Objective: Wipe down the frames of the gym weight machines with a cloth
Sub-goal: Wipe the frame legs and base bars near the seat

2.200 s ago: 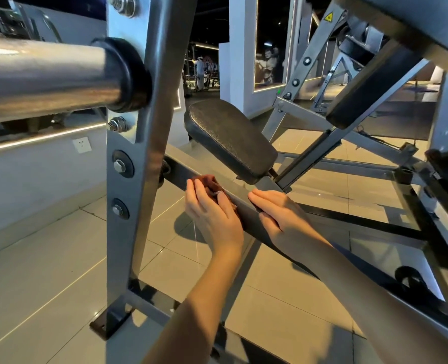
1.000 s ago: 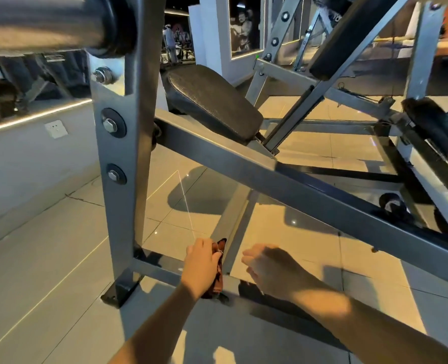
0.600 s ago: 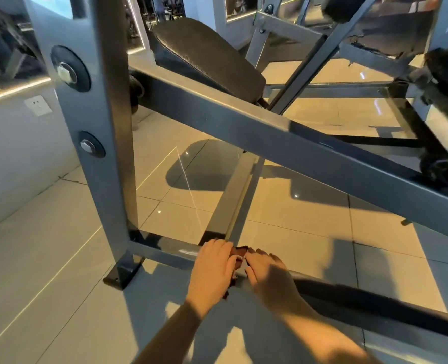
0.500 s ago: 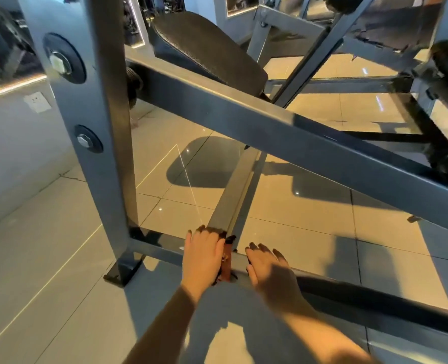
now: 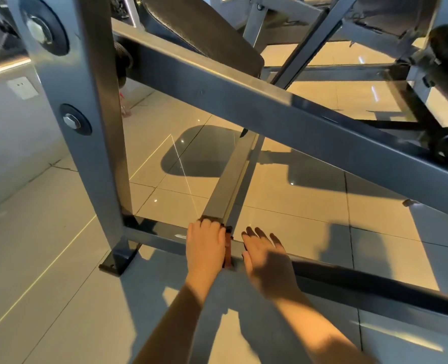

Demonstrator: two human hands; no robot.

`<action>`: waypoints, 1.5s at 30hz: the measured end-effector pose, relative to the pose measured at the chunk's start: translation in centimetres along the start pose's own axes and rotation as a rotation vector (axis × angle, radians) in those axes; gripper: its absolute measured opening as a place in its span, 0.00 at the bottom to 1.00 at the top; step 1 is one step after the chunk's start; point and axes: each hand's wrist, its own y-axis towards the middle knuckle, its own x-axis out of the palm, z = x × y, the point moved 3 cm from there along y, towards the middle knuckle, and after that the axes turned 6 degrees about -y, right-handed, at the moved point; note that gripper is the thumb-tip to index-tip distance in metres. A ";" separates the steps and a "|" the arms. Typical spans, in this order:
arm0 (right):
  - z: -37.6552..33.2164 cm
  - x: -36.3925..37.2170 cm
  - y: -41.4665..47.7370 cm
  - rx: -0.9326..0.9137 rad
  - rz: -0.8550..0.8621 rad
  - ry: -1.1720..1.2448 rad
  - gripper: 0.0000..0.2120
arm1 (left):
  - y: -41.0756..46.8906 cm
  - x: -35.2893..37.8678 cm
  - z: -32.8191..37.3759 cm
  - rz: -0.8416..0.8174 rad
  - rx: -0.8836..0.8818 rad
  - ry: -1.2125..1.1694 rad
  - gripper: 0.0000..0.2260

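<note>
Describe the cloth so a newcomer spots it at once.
From the grey upright post on the left, follow the floor bar rightward to the hands. The cloth is the thin reddish strip between left hand and right hand, mostly under the left: the only red against grey metal.

Our left hand (image 5: pixel 205 245) holds the cloth (image 5: pixel 228 252) against the floor bar (image 5: pixel 162 233), where the centre rail (image 5: pixel 228 185) meets it; our right hand (image 5: pixel 266 261) rests flat on the bar just to its right. The upright post (image 5: pixel 97 143) stands at the bar's left end. The sloping beam (image 5: pixel 270 109) crosses above, with the pad (image 5: pixel 199 30) on it farther back.
</note>
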 end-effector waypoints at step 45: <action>-1.8 0.9 0.7 0.309 -0.054 -0.132 0.21 | 2.0 -1.9 -3.8 -0.137 -0.032 0.185 0.14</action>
